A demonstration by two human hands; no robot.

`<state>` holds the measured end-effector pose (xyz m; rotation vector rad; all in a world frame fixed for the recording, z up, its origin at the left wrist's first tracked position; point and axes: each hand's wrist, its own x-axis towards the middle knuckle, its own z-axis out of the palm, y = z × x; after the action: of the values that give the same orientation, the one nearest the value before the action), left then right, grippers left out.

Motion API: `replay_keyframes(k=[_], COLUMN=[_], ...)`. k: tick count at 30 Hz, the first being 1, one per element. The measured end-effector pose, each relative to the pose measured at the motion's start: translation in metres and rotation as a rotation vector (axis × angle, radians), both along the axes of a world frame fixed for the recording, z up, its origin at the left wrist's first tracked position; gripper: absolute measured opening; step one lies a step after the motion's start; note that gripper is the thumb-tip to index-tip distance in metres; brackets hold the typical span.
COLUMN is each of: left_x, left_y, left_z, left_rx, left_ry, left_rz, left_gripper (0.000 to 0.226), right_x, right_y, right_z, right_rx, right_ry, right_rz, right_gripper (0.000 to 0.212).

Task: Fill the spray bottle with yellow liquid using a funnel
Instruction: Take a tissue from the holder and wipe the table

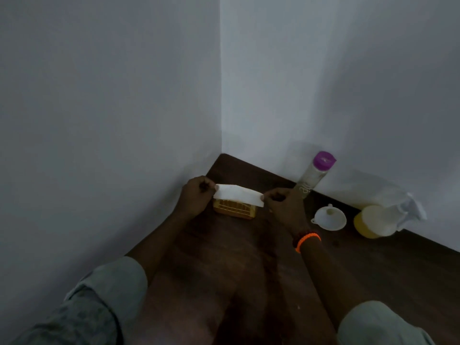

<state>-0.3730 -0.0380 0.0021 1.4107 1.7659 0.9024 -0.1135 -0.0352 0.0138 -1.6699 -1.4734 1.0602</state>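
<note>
The see-through spray bottle with the white trigger top (383, 219) stands at the far right of the dark brown wooden table (249, 270), close to the white wall (348, 83). It has yellow liquid in its bottom part. I think it is heavy at the bottom and its smooth plastic could be slippery, so I would take it round its fat middle, not by the thin trigger top. I cannot tell if the top is screwed on tight.

Just beside it, on its left, lies the small white plastic funnel (329, 218) with its wide mouth up. It looks light and stiff — I would pick it up by its rim or its little side tab.

A bit behind the funnel, a tall clear bottle with a purple cap (315, 174) leans at the wall.

My hands are not on any of these yet. My left hand (196, 195) and my right hand (283, 202) each pinch one end of a white folded paper tissue (237, 195) and hold it stretched between them. The tissue is soft and thin and could rip. Right under it sits a little yellow plastic basket (234, 210) — I cannot tell if they touch.

On my right wrist is an orange and black bracelet (306, 240)
</note>
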Motion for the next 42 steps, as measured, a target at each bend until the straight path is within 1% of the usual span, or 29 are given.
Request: replay_keyframes(k=[2,5,9,10,14,16,20,22,24,27,31,34,36,39,40,42], left_x=[0.005,0.015,0.035,0.041,0.064,0.075,0.097,0.108,0.118,0.129,0.144,0.155,0.162,0.170,0.173,0.178], left_y=[-0.010,-0.028,-0.061,-0.070,-0.100,-0.113,-0.132,-0.140,-0.146,-0.156,-0.167,-0.175,-0.180,-0.185,-0.187,-0.189], left_z=[0.020,0.049,0.072,0.077,0.093,0.099,0.102,0.101,0.099,0.100,0.097,0.096,0.097,0.096,0.097,0.097], left_rx=[0.025,0.023,0.004,0.000,-0.079,-0.093,-0.072,-0.095,-0.126,-0.179,-0.254,-0.286,-0.276,-0.253,-0.253,-0.250], left_ry=[-0.044,-0.183,-0.373,-0.405,-0.589,-0.582,-0.348,-0.291,-0.309,-0.331,-0.473,-0.521,-0.523,-0.500,-0.498,-0.491], left_rz=[-0.007,0.000,0.015,0.009,-0.063,-0.101,-0.107,-0.115,-0.119,-0.135,-0.097,-0.087,-0.114,-0.164,-0.175,-0.188], left_gripper=[0.012,0.013,0.014,0.014,0.014,0.014,0.014,0.014,0.016,0.017,0.013,0.010,0.011,0.011,0.011,0.009], right_x=[0.006,0.016,0.032,0.038,0.060,0.069,0.086,0.095,0.103,0.115,0.128,0.134,0.138,0.137,0.137,0.134], right_y=[-0.011,-0.033,-0.070,-0.081,-0.123,-0.142,-0.169,-0.178,-0.186,-0.196,-0.206,-0.214,-0.219,-0.225,-0.227,-0.229], right_z=[0.021,0.052,0.082,0.086,0.090,0.088,0.080,0.077,0.075,0.076,0.076,0.072,0.067,0.061,0.059,0.053], right_rx=[0.023,0.015,-0.057,-0.072,-0.112,-0.139,-0.135,-0.142,-0.140,-0.146,-0.192,-0.242,-0.273,-0.336,-0.353,-0.365], right_ry=[0.039,0.149,0.405,0.438,0.451,0.488,0.458,0.430,0.375,0.367,0.426,0.495,0.580,0.686,0.689,0.609], right_rz=[-0.017,-0.048,-0.142,-0.168,-0.235,-0.282,-0.348,-0.351,-0.340,-0.347,-0.377,-0.370,-0.356,-0.343,-0.336,-0.288], right_gripper=[0.002,0.003,0.003,0.003,0.005,0.008,0.007,0.007,0.006,0.006,0.007,0.010,0.015,0.030,0.033,0.037])
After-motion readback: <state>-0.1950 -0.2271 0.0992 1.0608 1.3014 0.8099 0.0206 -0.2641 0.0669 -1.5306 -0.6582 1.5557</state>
